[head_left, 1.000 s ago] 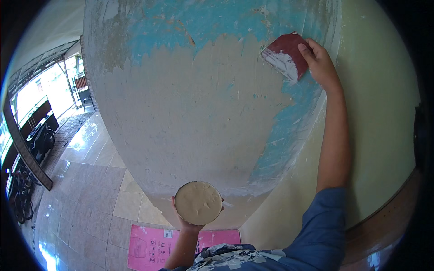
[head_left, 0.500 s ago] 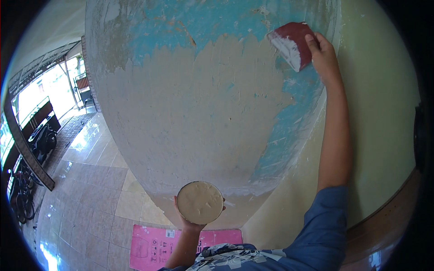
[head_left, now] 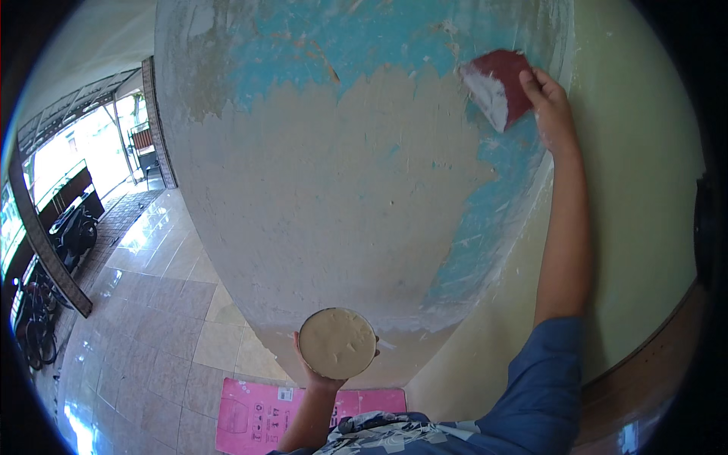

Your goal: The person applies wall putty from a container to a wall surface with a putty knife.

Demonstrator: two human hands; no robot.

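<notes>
In my raised right hand (head_left: 553,114) is a dark red putty spreader (head_left: 516,76), pinched at its right side. Whitish filler coats its lower left face, and it lies against or very close to the wall (head_left: 341,182); the contact is not clear. Beige putty covers the wall's middle, with turquoise paint showing above and down the right side. Low in front of me, my left hand (head_left: 322,378) supports a round container (head_left: 301,355) from beneath, fingers around its sides. Beige putty (head_left: 337,343) fills it, its surface marked by small ridges.
A yellow-green wall (head_left: 637,189) meets the patched wall at a corner close to my right arm. Pink printed cardboard (head_left: 250,417) lies on the tiled floor (head_left: 159,318) below. At the far left stand a post (head_left: 53,262), a motorcycle (head_left: 74,227) and a bicycle (head_left: 38,334).
The view has shifted slightly, so the wall and spreader sit a little lower and farther right. Against the wall, the spreader has hardly moved. Both hands keep their holds.
</notes>
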